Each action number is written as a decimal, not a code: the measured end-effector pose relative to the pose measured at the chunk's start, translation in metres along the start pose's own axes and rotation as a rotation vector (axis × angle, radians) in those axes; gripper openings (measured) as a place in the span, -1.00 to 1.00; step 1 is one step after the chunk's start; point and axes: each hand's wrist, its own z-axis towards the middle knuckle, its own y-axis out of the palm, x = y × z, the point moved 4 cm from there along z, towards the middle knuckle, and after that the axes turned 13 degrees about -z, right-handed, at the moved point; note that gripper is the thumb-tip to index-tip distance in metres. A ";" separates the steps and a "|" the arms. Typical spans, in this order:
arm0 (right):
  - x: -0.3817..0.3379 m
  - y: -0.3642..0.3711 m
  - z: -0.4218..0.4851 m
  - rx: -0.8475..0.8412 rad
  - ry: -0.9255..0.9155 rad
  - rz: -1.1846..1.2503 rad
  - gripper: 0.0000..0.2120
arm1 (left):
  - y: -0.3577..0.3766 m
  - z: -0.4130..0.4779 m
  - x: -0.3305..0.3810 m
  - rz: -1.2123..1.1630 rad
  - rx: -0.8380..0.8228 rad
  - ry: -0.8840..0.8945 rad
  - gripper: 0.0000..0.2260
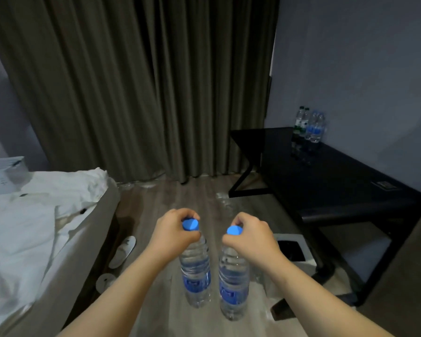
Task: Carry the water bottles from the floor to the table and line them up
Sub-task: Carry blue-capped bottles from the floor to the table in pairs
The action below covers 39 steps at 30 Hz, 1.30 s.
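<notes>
Fingers (188,213) of the left hand (173,232) curl round the blue cap of the left water bottle (196,271), low in the centre of the frame. Just right of it, the right hand (249,235) pinches the cap of the right water bottle (233,283) the same way. Both hang upright, close but apart. Held only by their caps they could swing, so I'd walk steadily to the black table (338,181) at right and set them down beside the standing bottles (310,125) at upper right, extending that row.

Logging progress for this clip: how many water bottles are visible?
6. Left bottle in left hand, right bottle in right hand, four bottles on the table, far end. Blurry floor shapes may be more.
</notes>
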 end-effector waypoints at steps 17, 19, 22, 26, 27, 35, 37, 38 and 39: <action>0.033 -0.008 0.329 0.143 0.156 0.082 -0.81 | 0.066 0.354 -0.022 0.024 -0.159 0.136 -0.76; 0.044 -0.013 0.365 0.154 0.144 0.096 -0.82 | 0.080 0.389 -0.024 0.011 -0.155 0.149 -0.76; 0.059 -0.022 0.423 0.169 0.123 0.109 -0.80 | 0.103 0.444 -0.023 0.013 -0.175 0.155 -0.75; 0.080 -0.031 0.494 0.171 0.092 0.110 -0.79 | 0.132 0.514 -0.022 0.019 -0.213 0.156 -0.75; 0.084 -0.033 0.507 0.165 0.079 0.111 -0.78 | 0.138 0.528 -0.021 0.011 -0.217 0.162 -0.75; 0.134 -0.067 0.643 0.229 0.167 0.115 -0.79 | 0.202 0.671 -0.006 -0.062 -0.216 0.213 -0.72; 0.146 -0.072 0.669 0.255 0.210 0.104 -0.79 | 0.218 0.704 -0.007 -0.086 -0.226 0.218 -0.73; 0.153 -0.075 0.682 0.270 0.237 0.097 -0.79 | 0.227 0.720 -0.007 -0.097 -0.239 0.224 -0.73; 0.160 -0.076 0.696 0.281 0.265 0.091 -0.79 | 0.236 0.736 -0.008 -0.110 -0.260 0.231 -0.73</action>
